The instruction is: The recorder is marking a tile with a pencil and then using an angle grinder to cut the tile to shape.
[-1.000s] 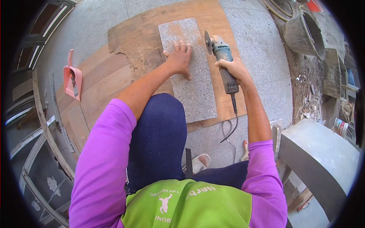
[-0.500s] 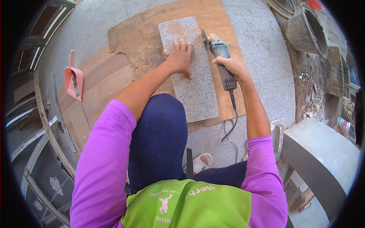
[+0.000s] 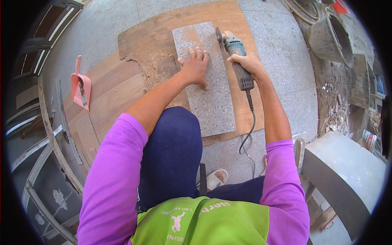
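Observation:
My left hand [image 3: 194,67] rests spread on a speckled grey stone slab [image 3: 209,108], pressing its upper half. The slab lies on a worn plywood board [image 3: 143,32]. In my right hand [image 3: 250,66] is a teal and grey angle grinder [image 3: 237,48], its disc [image 3: 219,38] upright by the slab's upper right edge; whether they touch I cannot tell. A black cord [image 3: 252,122] runs down from the grinder's end. My left knee is just below the slab.
At the left are a pink dustpan [image 3: 81,92] holding a scraper and a metal frame [image 3: 30,192]. At the right stand a dirty bucket [image 3: 328,41] among hoses and rubble and a grey bench-like block [image 3: 341,159]. Thin wooden planks [image 3: 104,81] lie left of the board.
The grinder and my right hand have shifted up and slightly left, along the slab's right edge toward its top. My left hand stays spread on the slab.

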`<state>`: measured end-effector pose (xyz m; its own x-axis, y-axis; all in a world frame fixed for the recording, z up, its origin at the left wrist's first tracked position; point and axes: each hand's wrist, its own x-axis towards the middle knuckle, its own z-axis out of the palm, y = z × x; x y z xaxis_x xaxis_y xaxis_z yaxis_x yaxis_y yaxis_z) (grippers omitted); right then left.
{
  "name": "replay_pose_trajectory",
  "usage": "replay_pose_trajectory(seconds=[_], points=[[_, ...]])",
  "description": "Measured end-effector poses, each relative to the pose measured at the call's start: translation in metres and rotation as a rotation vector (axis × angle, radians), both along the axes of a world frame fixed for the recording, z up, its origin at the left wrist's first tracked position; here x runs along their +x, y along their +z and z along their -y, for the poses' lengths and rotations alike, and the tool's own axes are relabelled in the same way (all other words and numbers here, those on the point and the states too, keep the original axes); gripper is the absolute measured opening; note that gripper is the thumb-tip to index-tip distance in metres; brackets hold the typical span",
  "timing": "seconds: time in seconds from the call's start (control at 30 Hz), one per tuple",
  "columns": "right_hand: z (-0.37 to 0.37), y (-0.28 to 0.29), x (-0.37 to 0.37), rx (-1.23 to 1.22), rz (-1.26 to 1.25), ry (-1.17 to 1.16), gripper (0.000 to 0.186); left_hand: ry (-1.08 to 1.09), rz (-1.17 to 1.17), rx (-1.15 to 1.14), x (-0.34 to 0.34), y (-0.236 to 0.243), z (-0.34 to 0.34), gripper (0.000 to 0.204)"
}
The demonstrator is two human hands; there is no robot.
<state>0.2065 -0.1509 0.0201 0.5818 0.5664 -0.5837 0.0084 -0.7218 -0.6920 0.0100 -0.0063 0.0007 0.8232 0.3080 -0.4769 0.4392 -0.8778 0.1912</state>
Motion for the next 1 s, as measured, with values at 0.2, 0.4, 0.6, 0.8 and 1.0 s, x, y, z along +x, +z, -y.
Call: replay_pose_trajectory(seconds=[0.2, 0.4, 0.6, 0.8, 1.0], points=[[-0.007, -0.004, 0.006, 0.069, -0.045, -0.007, 0.052, 0.002, 0.002, -0.015, 0.000, 0.001, 0.001, 0.151], [0.000, 0.003, -0.003, 0.045, -0.007, -0.010, 0.052, -0.008, 0.035, -0.005, -0.001, 0.001, -0.001, 0.151], [0.007, 0.001, -0.001, -0.019, 0.040, 0.038, 0.052, -0.004, 0.009, -0.010, 0.001, 0.000, -0.001, 0.150], [-0.007, -0.002, 0.004, 0.071, -0.017, 0.009, 0.053, -0.012, 0.032, -0.015, -0.001, -0.001, 0.000, 0.150], [-0.016, -0.009, 0.012, 0.051, -0.010, 0.011, 0.056, -0.007, 0.032, 0.001, 0.000, 0.001, 0.001, 0.150]])
